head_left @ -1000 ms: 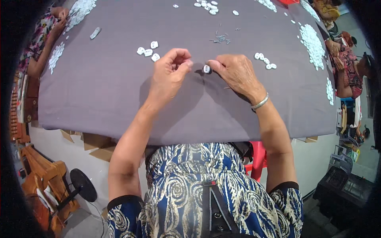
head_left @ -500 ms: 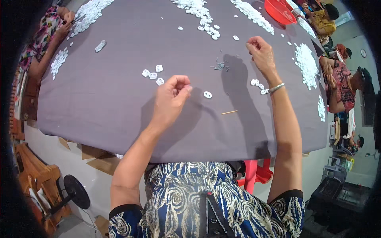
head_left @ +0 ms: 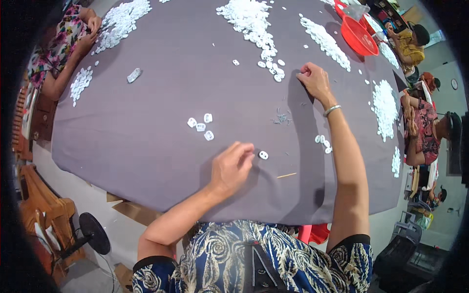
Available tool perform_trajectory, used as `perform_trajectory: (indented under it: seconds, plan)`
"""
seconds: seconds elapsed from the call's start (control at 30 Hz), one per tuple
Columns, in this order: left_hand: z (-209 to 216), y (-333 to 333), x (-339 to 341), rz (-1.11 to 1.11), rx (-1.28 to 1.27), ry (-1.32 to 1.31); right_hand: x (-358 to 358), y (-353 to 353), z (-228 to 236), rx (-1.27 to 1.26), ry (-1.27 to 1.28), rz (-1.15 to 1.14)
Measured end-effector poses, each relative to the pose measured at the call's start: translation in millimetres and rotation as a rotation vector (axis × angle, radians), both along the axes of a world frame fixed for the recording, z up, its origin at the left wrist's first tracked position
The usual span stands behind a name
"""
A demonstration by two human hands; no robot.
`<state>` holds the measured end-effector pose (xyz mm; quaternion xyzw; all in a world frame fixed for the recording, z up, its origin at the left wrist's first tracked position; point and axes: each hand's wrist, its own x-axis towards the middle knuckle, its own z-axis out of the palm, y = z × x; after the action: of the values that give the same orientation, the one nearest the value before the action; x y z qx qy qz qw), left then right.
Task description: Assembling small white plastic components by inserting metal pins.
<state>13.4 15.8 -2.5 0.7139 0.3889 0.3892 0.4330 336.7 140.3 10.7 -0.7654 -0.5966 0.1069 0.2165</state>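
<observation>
My left hand [head_left: 232, 168], slightly blurred, hovers low over the grey cloth with thumb and forefinger apart. Just right of its fingertips lies a single white oval two-hole piece [head_left: 264, 155]. My right hand [head_left: 315, 80] reaches farther out, its fingers pinched together down at the cloth; whatever is between them is hidden. Several white pieces [head_left: 201, 127] with dark holes form a group beyond my left hand. A second small group of white oval pieces [head_left: 323, 140] lies by my right forearm. Between the hands are tiny grey slivers [head_left: 281, 118] and a wooden toothpick [head_left: 287, 175].
Large heaps of white pieces [head_left: 246, 22] spread across the far cloth-covered table [head_left: 161, 93]. A red basin [head_left: 360, 36] stands at the far right. A crumpled clear packet [head_left: 134, 75] lies left. Co-workers sit along the left and right edges. A black fan [head_left: 94, 233] stands lower left.
The whole view has shifted, so the table sits lower. My left hand has moved rightward toward the single oval piece and its fingers have spread. My right fingertips now cover where a loose white piece lay.
</observation>
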Motion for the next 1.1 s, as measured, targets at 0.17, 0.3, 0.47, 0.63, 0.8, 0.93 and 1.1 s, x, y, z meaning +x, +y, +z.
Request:
perform_trajectory:
  seconds: [0.17,0.3,0.47,0.63,0.8,0.93,1.1]
  plan:
    - [-1,4,0,-0.013,0.007,0.024,-15,9,-3,0.231,0.039,0.037]
    - [2,5,0,-0.017,0.024,0.039,-46,11,0,0.242,-0.053,0.109]
    - [5,6,0,-0.025,0.031,0.051,-62,32,3,0.287,-0.286,0.182]
    - [4,6,-2,-0.023,0.049,0.055,-55,97,-3,0.240,-0.265,0.108]
    - [1,6,-1,-0.026,0.064,0.048,-72,143,-15,0.201,-0.242,0.070]
    - [2,5,-2,-0.021,0.040,0.048,-92,161,-27,0.233,-0.240,0.015]
    - [2,6,-1,-0.031,0.058,0.078,-87,168,-32,0.290,-0.149,0.045]
